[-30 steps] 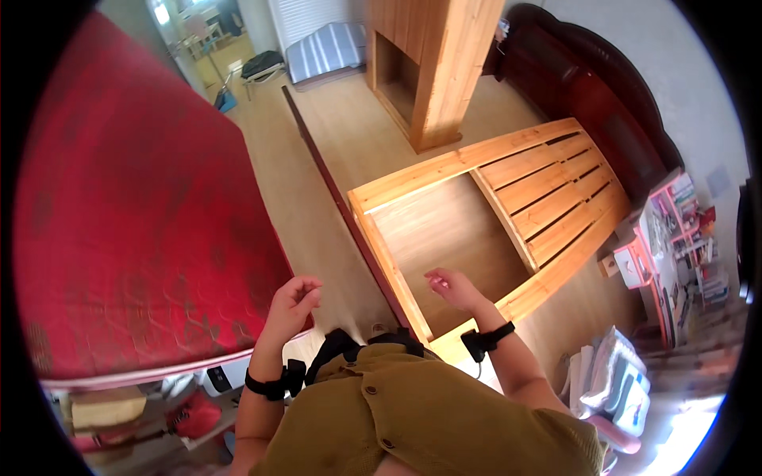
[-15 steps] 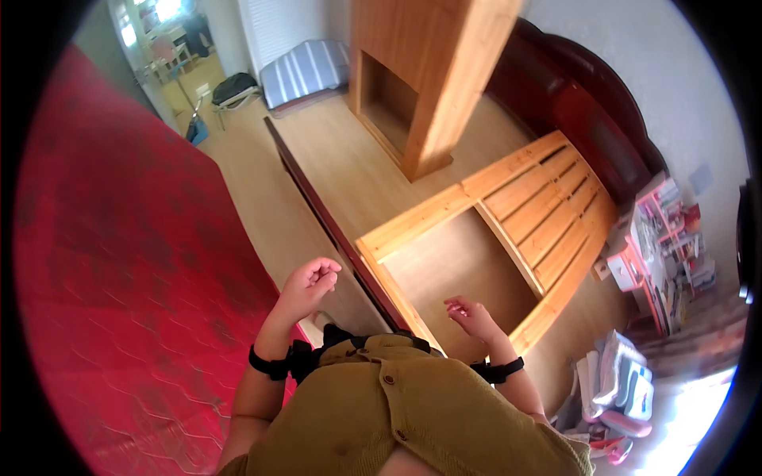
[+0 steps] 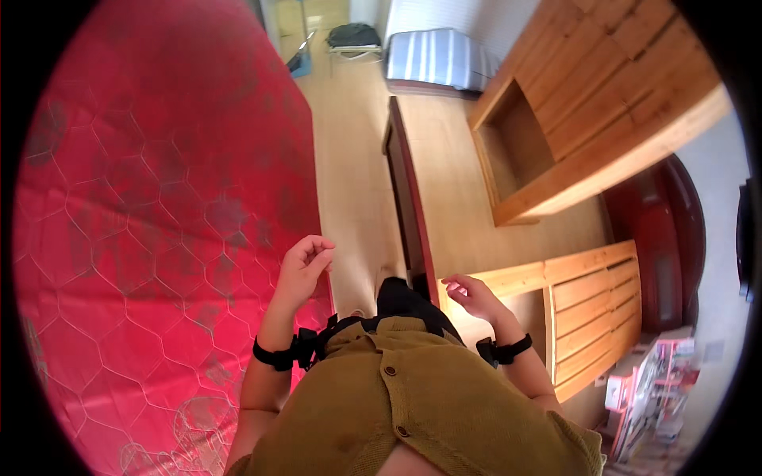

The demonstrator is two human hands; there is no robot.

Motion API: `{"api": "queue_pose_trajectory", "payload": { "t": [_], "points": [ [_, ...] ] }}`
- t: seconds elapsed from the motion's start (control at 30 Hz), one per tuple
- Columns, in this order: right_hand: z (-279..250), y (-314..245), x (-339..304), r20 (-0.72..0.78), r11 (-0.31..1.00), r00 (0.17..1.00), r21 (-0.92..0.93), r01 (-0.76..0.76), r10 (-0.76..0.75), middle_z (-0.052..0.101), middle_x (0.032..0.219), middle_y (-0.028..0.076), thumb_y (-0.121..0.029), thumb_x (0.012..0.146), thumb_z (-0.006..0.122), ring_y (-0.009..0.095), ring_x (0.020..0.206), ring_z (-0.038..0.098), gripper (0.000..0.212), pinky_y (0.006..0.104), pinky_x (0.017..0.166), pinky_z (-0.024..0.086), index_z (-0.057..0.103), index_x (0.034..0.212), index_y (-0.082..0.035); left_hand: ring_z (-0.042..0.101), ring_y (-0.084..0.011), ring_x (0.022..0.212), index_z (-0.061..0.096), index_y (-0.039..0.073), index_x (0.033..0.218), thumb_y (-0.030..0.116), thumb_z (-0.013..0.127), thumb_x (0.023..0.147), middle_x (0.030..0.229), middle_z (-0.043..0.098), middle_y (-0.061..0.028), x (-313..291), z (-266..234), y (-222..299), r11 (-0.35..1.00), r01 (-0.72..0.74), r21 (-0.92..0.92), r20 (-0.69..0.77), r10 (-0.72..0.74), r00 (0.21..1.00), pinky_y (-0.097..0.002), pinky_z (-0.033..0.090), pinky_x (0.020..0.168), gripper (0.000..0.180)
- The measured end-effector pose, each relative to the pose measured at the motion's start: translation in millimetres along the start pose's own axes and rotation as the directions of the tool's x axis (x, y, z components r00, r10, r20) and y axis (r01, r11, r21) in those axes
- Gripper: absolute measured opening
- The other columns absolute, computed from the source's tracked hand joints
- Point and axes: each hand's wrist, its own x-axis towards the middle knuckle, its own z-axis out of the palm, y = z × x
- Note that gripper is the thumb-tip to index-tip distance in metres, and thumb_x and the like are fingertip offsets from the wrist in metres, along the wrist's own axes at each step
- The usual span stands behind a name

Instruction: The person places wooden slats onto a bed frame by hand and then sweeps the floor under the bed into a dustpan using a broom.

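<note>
Light room with a pale wood floor (image 3: 355, 182) and a whitish wall (image 3: 718, 182).
A tall wood unit (image 3: 607, 103), a recess low in its front, stands at the upper right; beyond it, a dark red headboard (image 3: 663, 230) is by the wall. Pink shelves (image 3: 671, 366) crowd the lower right, their contents too blurred to tell apart. At the top, a blue-and-white striped pad (image 3: 436, 59) lies near a stool (image 3: 349, 52) bearing something black.

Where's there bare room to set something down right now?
Bare floor shows between the red mattress and the long dark board, and between that board and the wooden cabinet. The mattress's visible top is bare too. The pink shelves at far right are crowded.
</note>
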Motion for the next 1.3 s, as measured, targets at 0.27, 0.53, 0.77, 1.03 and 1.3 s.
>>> {"api": "queue_pose_trajectory", "payload": {
  "t": [0.27,0.53,0.77,1.03,1.3],
  "points": [
    [-53,-9,212,0.137,0.993,0.988,0.101,0.054,-0.067,0.055,0.079,0.0,-0.003,0.081,0.051,0.008,0.071,0.05,0.023,0.0221,0.066,0.042,0.055,0.104,-0.002,0.05,-0.0064,0.065,0.054,0.002,0.091,0.005,0.05,0.083,0.072,0.051,0.0018,135,-58,2,0.994,0.077,0.073,-0.167,-0.064,0.984,-0.0197,0.042,0.061,0.01],
    [-175,-12,407,0.025,0.991,1.0,0.134,0.003,-0.006,0.054,0.076,0.0,-0.006,0.082,0.051,0.008,0.067,0.049,0.022,0.0223,0.061,0.042,0.055,0.102,-0.001,0.049,-0.0059,0.065,0.054,0.002,0.092,0.006,0.05,0.084,0.072,0.051,0.0021,367,-69,46,0.982,0.094,0.167,-0.136,-0.071,0.988,-0.0196,0.041,0.062,0.01],
    [-260,-43,536,-0.029,0.996,0.998,0.077,0.055,-0.053,0.059,0.083,0.009,-0.007,0.08,0.051,0.018,0.077,0.056,0.024,0.0276,0.07,0.045,0.055,0.102,-0.001,0.05,-0.0069,0.067,0.054,0.002,0.091,0.006,0.05,0.083,0.073,0.052,0.0012,535,-86,63,0.982,0.106,0.157,-0.073,-0.095,0.993,-0.0205,0.042,0.063,0.01],
    [-303,-47,683,-0.158,0.987,0.976,0.062,-0.145,0.153,0.059,0.086,0.006,-0.01,0.082,0.053,0.015,0.077,0.053,0.024,0.0277,0.071,0.044,0.055,0.105,-0.004,0.05,-0.0077,0.065,0.054,0.002,0.089,0.006,0.049,0.083,0.072,0.053,0.0,776,-148,67,0.978,0.169,0.123,0.029,-0.173,0.984,-0.0218,0.043,0.062,0.009],
    [-343,-86,796,-0.268,0.946,0.914,0.201,-0.254,0.303,0.06,0.085,0.006,-0.015,0.083,0.053,0.015,0.078,0.055,0.024,0.028,0.072,0.044,0.056,0.104,-0.005,0.05,-0.0072,0.065,0.054,0.002,0.09,0.005,0.05,0.083,0.073,0.053,0.0005,997,-153,108,0.974,0.131,0.185,0.251,-0.175,0.952,-0.0207,0.042,0.062,0.009]
  ]
}}
